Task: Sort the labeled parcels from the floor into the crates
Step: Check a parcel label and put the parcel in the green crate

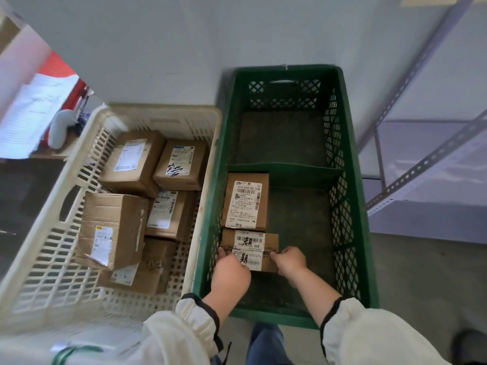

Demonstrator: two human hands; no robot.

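Two parcels sit in the green crate's [340,201] near compartment, against its left wall. Your left grip [229,270] and right grip [290,262] clasp the ends of the small labelled parcel [253,245], just nearer you than the taller parcel [246,201]. Left of the green crate, the white crate [168,111] holds several brown boxes [131,159].

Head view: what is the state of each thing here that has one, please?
Green crate: near compartment holds two parcels, far compartment holds none.
White crate: holds several parcels.
Small parcel: label up, gripped at both ends.
Larger parcel: lying label up, untouched.
Left hand: grips small parcel.
Right hand: grips small parcel.
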